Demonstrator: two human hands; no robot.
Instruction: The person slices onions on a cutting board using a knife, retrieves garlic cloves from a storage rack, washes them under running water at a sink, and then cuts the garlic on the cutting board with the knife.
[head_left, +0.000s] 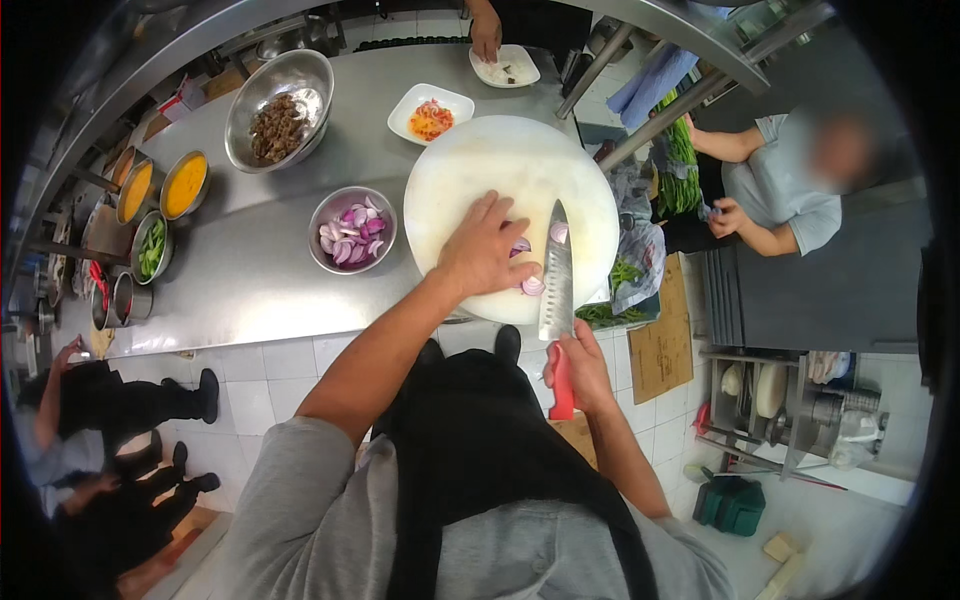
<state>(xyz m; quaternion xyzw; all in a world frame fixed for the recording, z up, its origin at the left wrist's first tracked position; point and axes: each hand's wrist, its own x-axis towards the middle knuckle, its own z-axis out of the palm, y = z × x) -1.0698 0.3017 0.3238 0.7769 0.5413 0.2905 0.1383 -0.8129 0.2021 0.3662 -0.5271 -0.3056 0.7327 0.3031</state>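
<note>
In my right hand (581, 367) is the red handle of a chef's knife (556, 277). Its dimpled blade lies over the round white cutting board (510, 150), tip pointing away from me. A slice of red onion (559, 232) sits on the blade near the tip. My left hand (484, 251) rests on the board left of the blade, fingers spread. By its thumb is a cut piece of red onion (532, 286), and another purple piece (520, 246) shows between thumb and forefinger. Whatever lies under the palm is hidden. A steel bowl (315, 247) of cut red onion stands left of the board.
Behind the board are a white dish (397, 112) of chopped red food and another white dish (534, 73) with a co-worker's hand (486, 34) in it. A large steel bowl (322, 82) holds brown meat. At right, a person (787, 172) handles green vegetables (679, 169).
</note>
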